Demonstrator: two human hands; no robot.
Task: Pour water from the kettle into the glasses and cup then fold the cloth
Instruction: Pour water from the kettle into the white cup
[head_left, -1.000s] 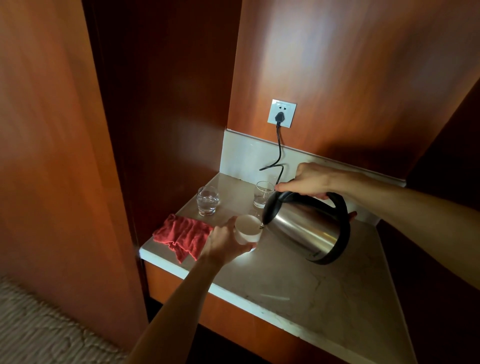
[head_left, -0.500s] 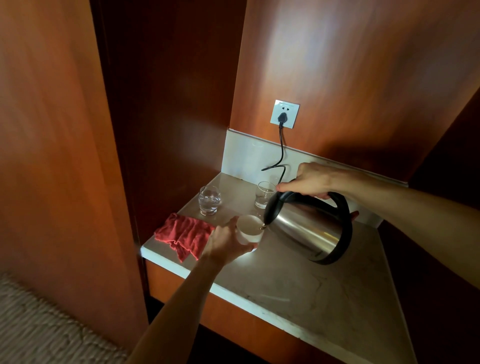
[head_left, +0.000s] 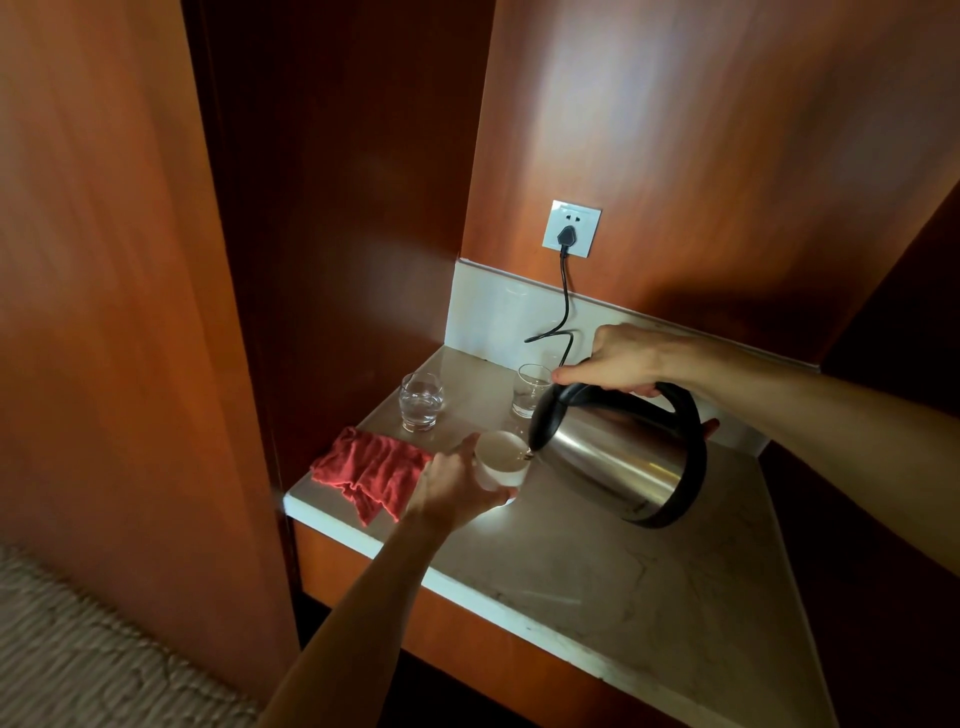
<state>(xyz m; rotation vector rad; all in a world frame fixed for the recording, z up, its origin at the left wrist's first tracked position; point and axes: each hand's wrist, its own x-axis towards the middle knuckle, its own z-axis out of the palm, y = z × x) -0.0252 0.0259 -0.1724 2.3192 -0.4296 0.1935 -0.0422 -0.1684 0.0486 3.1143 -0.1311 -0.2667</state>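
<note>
Head view: little has changed over the last second; the kettle stays tipped, spout at the rim of the cup, near the bench's front left edge. Right hand fingers clamped on the handle; left hand fingers wrapped round the cup. Both glasses toward the back already hold water, so the cup is likely the last pour. Cloth lies crumpled at the front left corner, unfolded. No readable writing or brand.
</note>
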